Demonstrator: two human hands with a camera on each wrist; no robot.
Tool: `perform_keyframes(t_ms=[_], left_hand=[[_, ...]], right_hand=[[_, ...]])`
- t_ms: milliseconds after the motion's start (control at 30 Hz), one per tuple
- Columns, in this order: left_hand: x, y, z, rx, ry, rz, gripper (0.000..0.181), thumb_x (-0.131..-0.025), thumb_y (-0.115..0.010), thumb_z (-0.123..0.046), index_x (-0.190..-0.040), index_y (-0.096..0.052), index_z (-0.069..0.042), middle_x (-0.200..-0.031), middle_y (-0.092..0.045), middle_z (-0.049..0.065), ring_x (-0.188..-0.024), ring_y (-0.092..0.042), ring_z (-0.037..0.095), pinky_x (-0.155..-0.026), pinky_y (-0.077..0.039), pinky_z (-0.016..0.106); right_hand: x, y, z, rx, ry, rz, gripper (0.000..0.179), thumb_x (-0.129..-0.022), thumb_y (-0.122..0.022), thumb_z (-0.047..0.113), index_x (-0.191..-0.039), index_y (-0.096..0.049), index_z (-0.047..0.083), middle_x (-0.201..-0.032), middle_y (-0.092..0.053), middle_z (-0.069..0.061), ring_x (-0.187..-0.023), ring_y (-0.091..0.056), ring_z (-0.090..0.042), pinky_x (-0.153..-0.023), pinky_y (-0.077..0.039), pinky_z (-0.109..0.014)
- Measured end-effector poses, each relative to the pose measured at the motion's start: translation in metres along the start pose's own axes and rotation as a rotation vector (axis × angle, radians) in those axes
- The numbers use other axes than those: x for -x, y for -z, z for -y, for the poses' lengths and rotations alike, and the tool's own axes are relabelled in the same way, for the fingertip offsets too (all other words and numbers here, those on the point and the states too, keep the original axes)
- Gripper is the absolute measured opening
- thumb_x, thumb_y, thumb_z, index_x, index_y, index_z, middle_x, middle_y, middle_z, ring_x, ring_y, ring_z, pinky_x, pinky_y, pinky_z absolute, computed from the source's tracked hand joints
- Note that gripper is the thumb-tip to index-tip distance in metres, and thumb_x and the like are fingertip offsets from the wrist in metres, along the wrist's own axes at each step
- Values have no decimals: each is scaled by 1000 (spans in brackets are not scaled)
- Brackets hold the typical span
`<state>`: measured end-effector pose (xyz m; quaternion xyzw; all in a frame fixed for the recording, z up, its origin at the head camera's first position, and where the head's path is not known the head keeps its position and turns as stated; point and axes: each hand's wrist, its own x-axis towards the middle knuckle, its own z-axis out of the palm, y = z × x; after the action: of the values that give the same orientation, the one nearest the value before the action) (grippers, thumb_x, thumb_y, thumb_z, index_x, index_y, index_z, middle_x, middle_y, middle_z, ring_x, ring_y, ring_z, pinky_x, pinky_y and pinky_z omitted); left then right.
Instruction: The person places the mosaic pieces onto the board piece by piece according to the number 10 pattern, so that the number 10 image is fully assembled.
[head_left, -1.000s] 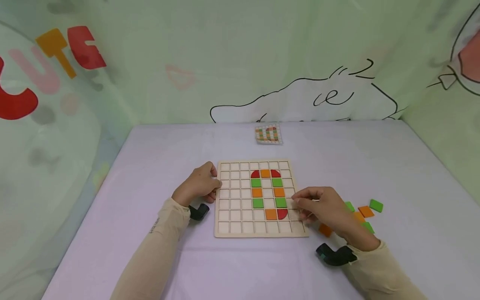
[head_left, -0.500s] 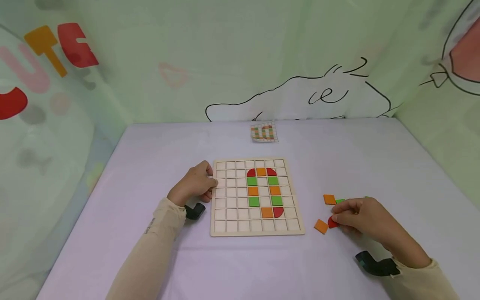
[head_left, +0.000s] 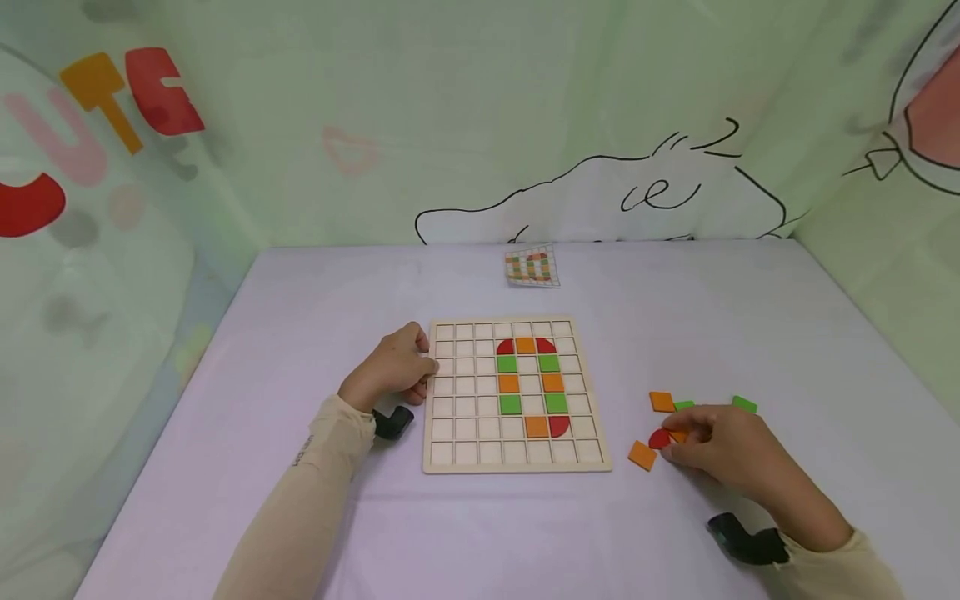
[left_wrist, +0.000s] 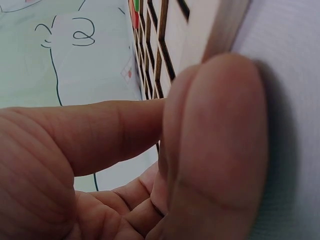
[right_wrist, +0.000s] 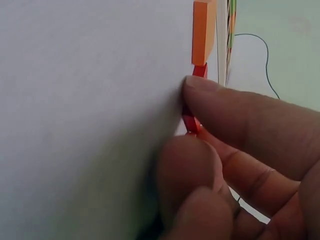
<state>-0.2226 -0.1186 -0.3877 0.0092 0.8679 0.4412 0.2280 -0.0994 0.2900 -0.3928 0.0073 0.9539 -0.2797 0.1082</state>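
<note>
Lying just left of the right grip is a red piece; whether pinched, unclear.

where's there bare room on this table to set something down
The white tabletop is bare between the board and the small card behind it, far right past the loose tiles, and left of the left hand. A narrower gap runs between board and tiles. It's crowded where the right hand meets the tiles and where the left hand holds the board.
</note>
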Motion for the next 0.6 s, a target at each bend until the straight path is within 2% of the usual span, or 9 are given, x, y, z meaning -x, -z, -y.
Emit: perform_keyframes(t_ms=[100,233,467,600], left_hand=[[1,0,-1,1,2,-1,24,-99,-61,-5,-117,-45,-3,-74,-62,13,-54,-63,18,-52,-60,29],[1,0,-1,6,8,0,24,-99,-61,-5,-117,-45,-3,-74,-62,14,-55,-63,19,-52,-60,29],[1,0,-1,8,5,-4,24,-99,-61,-5,-117,-46,-3,-74,-62,13,-55,-63,19,-52,-61,30],[0,0,0,-1,5,-3,24,-99,-61,-5,-117,-46,-2,-74,-63,13,-54,-63,18,-52,-60,29]], right_hand=[[-3,-2,2,4,16,-10,29,-83,-84,17,-105,-73,2,-72,-55,0,-61,-47,-16,-48,-35,-24],[-6,-3,8,-27,-17,9,25,-82,-84,19,-99,-71,5,-73,-57,-1,-65,-49,-18,-49,-37,-25],[-11,1,16,-48,-41,27,23,-83,-86,26,-89,-69,10,-74,-61,2,-72,-50,-17,-54,-37,-24],[-13,1,20,-87,-51,42,21,-83,-85,24,-85,-69,11,-73,-62,2,-72,-52,-15,-55,-40,-24]])
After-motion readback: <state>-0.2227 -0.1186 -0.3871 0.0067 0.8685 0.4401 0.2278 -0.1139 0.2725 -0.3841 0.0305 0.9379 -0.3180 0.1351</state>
